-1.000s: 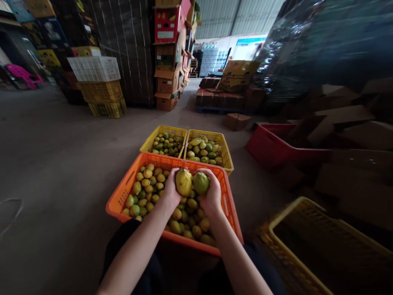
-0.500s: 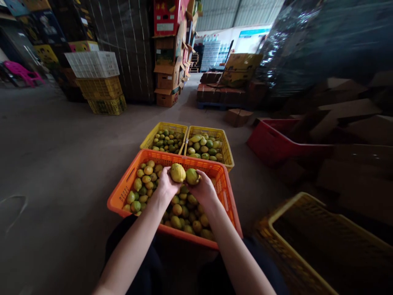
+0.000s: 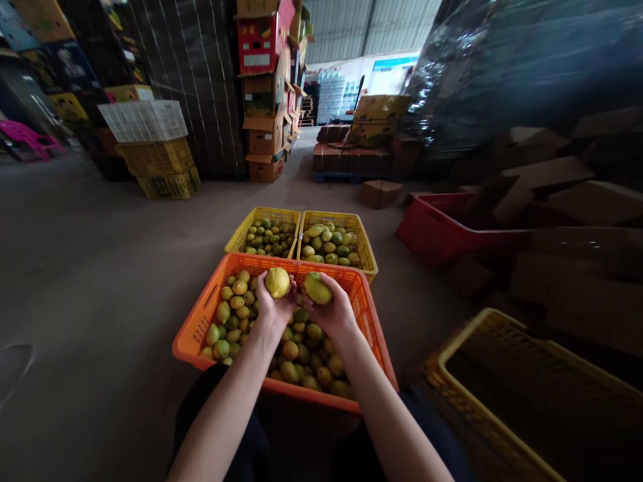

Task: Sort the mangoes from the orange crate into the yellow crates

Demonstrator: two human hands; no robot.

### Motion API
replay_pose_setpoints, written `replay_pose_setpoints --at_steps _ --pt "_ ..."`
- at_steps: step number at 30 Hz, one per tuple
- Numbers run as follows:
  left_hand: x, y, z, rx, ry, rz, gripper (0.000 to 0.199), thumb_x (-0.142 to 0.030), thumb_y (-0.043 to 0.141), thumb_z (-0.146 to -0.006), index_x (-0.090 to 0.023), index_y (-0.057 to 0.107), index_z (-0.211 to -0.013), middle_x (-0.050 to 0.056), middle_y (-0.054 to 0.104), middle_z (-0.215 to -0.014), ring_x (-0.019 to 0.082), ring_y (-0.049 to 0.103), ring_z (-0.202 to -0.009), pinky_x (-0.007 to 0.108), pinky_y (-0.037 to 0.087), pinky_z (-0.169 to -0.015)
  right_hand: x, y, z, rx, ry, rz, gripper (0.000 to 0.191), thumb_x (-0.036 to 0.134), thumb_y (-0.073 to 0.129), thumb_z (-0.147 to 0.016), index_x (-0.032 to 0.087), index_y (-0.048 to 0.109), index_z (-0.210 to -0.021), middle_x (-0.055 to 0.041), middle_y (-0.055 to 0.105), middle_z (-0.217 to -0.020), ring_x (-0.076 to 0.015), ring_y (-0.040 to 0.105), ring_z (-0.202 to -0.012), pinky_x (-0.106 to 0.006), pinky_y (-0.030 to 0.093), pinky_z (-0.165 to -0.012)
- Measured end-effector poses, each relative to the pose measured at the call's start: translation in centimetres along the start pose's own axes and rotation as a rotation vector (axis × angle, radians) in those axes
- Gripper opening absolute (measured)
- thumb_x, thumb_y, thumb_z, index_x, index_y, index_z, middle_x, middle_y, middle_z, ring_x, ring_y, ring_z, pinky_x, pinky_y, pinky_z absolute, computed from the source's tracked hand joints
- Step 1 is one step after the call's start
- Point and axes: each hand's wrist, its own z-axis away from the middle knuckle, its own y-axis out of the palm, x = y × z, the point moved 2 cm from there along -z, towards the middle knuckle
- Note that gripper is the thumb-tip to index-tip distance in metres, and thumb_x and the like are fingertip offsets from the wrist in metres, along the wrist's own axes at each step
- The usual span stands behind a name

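Note:
My left hand (image 3: 272, 310) is curled around a yellow lemon (image 3: 277, 282). In my right hand (image 3: 337, 312) is a greener lemon (image 3: 318, 288), tilted, with the fingers wrapped about its side and underneath. The two fruits are a short way apart, both above an orange crate (image 3: 193, 328). Many yellow and green lemons (image 3: 290, 350) fill that crate, partly hidden by my forearms. Right behind it stand two yellow crates side by side. The left yellow crate (image 3: 236, 233) has smaller, mostly green fruit, and the right yellow crate (image 3: 370, 254) has larger yellow-green fruit.
Near my right knee stands another yellow crate (image 3: 495, 402). A red crate (image 3: 426, 231) and cardboard pieces (image 3: 547, 175) lie at the right. Stacked crates (image 3: 158, 157) stand at the back left, beside tall stacks of boxes (image 3: 264, 140). A small carton (image 3: 380, 193) sits on the floor ahead.
My hands have moved apart, widening the gap between the two lemons. Both fruits have been turned in the fingers. The whole view has shifted slightly.

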Motion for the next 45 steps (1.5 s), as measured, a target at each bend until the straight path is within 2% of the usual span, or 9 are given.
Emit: replay_pose_setpoints --at_steps 3,6,9,13,18,24,31,38,45 --pt "0.1 0.1 0.1 0.055 -0.112 -0.003 0.039 -0.045 0.047 -0.078 -0.011 0.061 -0.092 0.009 0.061 -0.071 0.017 0.057 -0.056 0.027 0.045 -0.047 0.6 -0.3 -0.2 -0.061 0.020 -0.044 0.023 0.039 0.058 -0.074 0.016 0.060 -0.072 -0.0020 0.062 -0.055 -0.0111 0.049 -0.041 -0.021 0.037 -0.034" --pt "0.4 0.4 -0.2 0.067 -0.107 -0.008 0.033 -0.034 0.041 -0.083 -0.011 0.060 -0.096 0.009 0.062 -0.071 0.017 0.058 -0.059 0.025 0.046 -0.048 0.8 -0.6 -0.5 -0.127 -0.005 -0.041 0.021 0.037 0.057 -0.075 0.017 0.060 -0.070 -0.0016 0.063 -0.054 -0.0131 0.053 -0.043 -0.021 0.038 -0.034" --pt "0.7 0.5 -0.6 -0.006 -0.083 -0.085 0.028 -0.027 0.036 -0.087 -0.013 0.060 -0.094 0.007 0.062 -0.071 0.018 0.061 -0.064 0.026 0.048 -0.052 0.8 -0.6 -0.7 -0.172 -0.028 -0.025 0.019 0.037 0.058 -0.075 0.019 0.059 -0.071 -0.0002 0.063 -0.053 -0.0162 0.059 -0.048 -0.024 0.043 -0.037" --pt "0.8 0.8 -0.5 -0.011 0.008 -0.220 0.028 -0.040 0.047 -0.084 -0.015 0.060 -0.087 0.004 0.061 -0.068 0.016 0.060 -0.058 0.025 0.048 -0.049 1.0 -0.4 -0.2 -0.199 -0.120 0.032 0.026 0.043 0.060 -0.074 0.018 0.059 -0.069 0.0002 0.061 -0.052 -0.0168 0.060 -0.049 -0.026 0.047 -0.040" --pt "0.5 1.2 0.2 0.082 0.011 -0.320 0.027 -0.040 0.059 -0.076 -0.014 0.061 -0.083 0.002 0.060 -0.064 0.011 0.055 -0.049 0.019 0.044 -0.042 1.8 -0.1 0.6 -0.183 -0.245 0.078 0.016 0.031 0.068 -0.066 0.020 0.058 -0.070 0.0030 0.061 -0.055 -0.0139 0.059 -0.049 -0.022 0.044 -0.039" --pt "0.7 0.8 0.0 0.150 -0.085 -0.197 0.050 -0.045 0.030 -0.087 -0.008 0.062 -0.081 0.007 0.059 -0.057 0.010 0.047 -0.040 0.020 0.038 -0.036 1.1 -1.4 -0.2 -0.265 -0.041 -0.047 0.024 0.035 0.046 -0.079 0.019 0.055 -0.063 -0.0024 0.060 -0.049 -0.0148 0.055 -0.043 -0.023 0.043 -0.036" --pt "0.7 1.6 0.2 -0.053 0.049 -0.191 0.031 -0.031 0.035 -0.091 -0.015 0.059 -0.080 0.001 0.059 -0.056 0.012 0.057 -0.048 0.022 0.047 -0.045 0.3 -1.9 -0.7 -0.305 0.009 -0.040 0.014 0.029 0.050 -0.081 0.019 0.056 -0.075 -0.0008 0.062 -0.055 -0.0136 0.056 -0.044 -0.022 0.045 -0.038" --pt "0.5 1.6 0.4 0.042 0.057 -0.328 0.030 -0.042 0.056 -0.081 -0.013 0.059 -0.080 0.001 0.060 -0.057 0.011 0.056 -0.044 0.018 0.043 -0.037 0.6 -1.8 -0.5 -0.256 0.001 -0.026 0.014 0.032 0.057 -0.077 0.019 0.056 -0.074 0.0003 0.060 -0.054 -0.0134 0.055 -0.044 -0.022 0.043 -0.037" --pt "0.6 1.1 -0.3 0.044 -0.025 -0.248 0.027 -0.025 0.038 -0.089 -0.010 0.061 -0.091 0.007 0.065 -0.068 0.016 0.064 -0.060 0.025 0.053 -0.052 0.0 -3.6 -1.5 -0.331 0.060 -0.051 0.020 0.021 0.038 -0.081 0.018 0.054 -0.070 -0.0021 0.060 -0.050 -0.0173 0.056 -0.042 -0.027 0.042 -0.038"
